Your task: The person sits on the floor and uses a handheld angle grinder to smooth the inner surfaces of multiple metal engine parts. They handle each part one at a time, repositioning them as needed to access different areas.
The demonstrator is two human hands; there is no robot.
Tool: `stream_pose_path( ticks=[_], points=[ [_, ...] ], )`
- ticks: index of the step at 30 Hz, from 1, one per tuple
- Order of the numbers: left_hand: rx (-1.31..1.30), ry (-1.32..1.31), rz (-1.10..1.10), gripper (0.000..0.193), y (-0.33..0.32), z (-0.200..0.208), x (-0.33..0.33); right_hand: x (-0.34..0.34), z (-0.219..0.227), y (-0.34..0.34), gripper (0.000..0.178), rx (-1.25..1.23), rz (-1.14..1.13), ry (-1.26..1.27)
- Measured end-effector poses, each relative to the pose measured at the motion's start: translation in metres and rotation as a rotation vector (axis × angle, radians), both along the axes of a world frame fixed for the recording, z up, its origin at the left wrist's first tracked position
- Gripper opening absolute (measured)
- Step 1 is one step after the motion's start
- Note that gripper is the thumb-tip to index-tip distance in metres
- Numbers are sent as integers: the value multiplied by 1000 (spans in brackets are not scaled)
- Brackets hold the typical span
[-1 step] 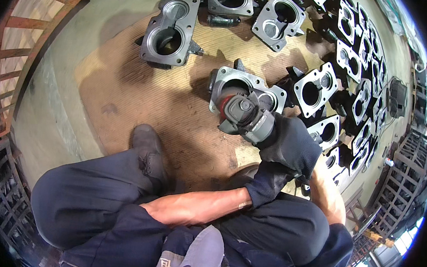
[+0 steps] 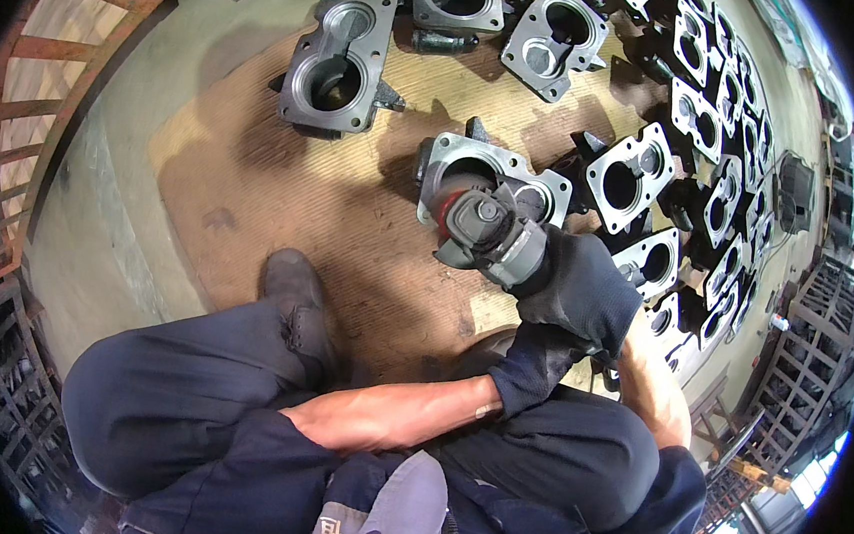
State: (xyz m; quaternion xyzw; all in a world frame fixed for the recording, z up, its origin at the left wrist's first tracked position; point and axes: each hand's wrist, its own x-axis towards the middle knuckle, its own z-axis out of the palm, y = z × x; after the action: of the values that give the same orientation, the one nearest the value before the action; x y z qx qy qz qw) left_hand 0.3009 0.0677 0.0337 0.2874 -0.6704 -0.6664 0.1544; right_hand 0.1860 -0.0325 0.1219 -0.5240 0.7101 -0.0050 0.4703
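Note:
Both my hands wear dark work gloves and hold an angle grinder (image 2: 505,241) with a dark grey head. My right hand (image 2: 586,288) is closed around its body. Below it my left hand (image 2: 542,361) is closed at the rear of the tool, its fingers mostly hidden. A red patch shows beside the grinder head, over the large round opening of a metal casting (image 2: 504,161). This casting has a bright machined flange with two round openings and bolt holes. The grinder and my gloves hide its near edge.
Similar castings stand around: one at the upper left (image 2: 300,96), another at the top (image 2: 553,71), one close on the right (image 2: 643,199), with several rows beyond. They rest on brown ribbed cardboard (image 2: 224,171). My shoe (image 2: 295,287) is on it. A rusty metal rack (image 2: 63,48) stands left.

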Motion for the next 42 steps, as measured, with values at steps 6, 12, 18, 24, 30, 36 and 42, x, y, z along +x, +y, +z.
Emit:
stream_pose_path(
  ticks=[6, 12, 18, 24, 30, 36, 42],
  points=[
    [263, 70, 170, 32, -15, -17, -6, -4, 1, -23, 51, 23, -11, 1],
    [315, 237, 219, 23, -58, -22, -37, -24, -8, -40, 46, -54, -90, 80],
    [381, 153, -13, 27, -33, -5, -30, -27, 0, 0, 57, 6, -275, -2],
    [70, 92, -92, 27, -3, -28, -5, -13, -3, 10, 52, 5, -155, 14],
    [371, 65, 138, 36, -12, -48, -2, -10, -6, -9, 64, -42, -19, 1],
    [559, 263, -15, 35, -51, -17, -37, -51, 5, 17, 52, -291, -570, -280],
    [-37, 90, -343, 20, -146, 84, -117, -133, 44, -2, 20, -659, -665, -427]
  ],
)
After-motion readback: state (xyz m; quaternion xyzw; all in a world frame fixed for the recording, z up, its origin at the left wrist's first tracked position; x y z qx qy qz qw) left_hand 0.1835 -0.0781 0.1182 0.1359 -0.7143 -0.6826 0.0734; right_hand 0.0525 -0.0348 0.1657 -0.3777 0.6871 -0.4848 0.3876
